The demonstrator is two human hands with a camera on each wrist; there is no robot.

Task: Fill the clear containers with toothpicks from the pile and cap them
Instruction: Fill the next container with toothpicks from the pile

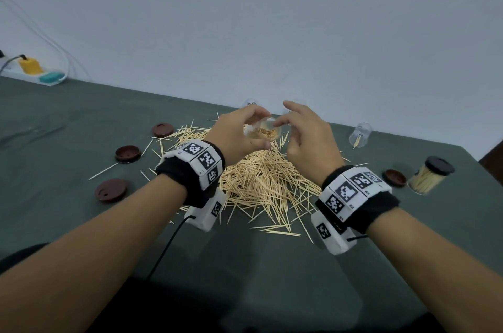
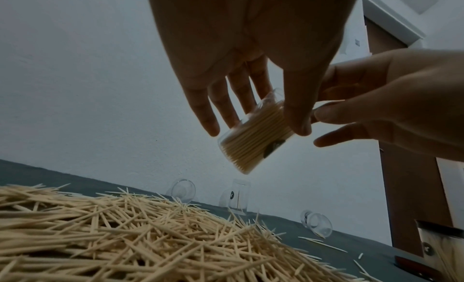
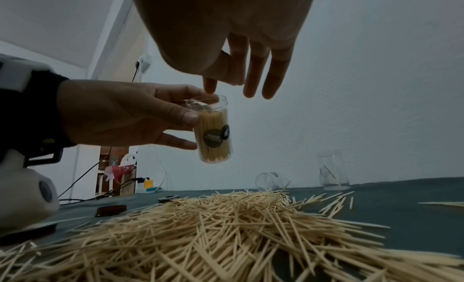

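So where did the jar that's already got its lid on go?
The capped jar stands at the table's far right in the head view, beside a loose brown lid and to the right of the right hand.

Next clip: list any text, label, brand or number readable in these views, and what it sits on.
No text can be read for certain.
Dark round sticker on the held container: a pale line of print, too blurred to read.
Same kind of sticker on the capped container: only a pale mark, unreadable.
Red paper in the background: pale writing, too blurred to read.
Wristbands: black-and-white coded squares with tiny digits beside them, too small to read.
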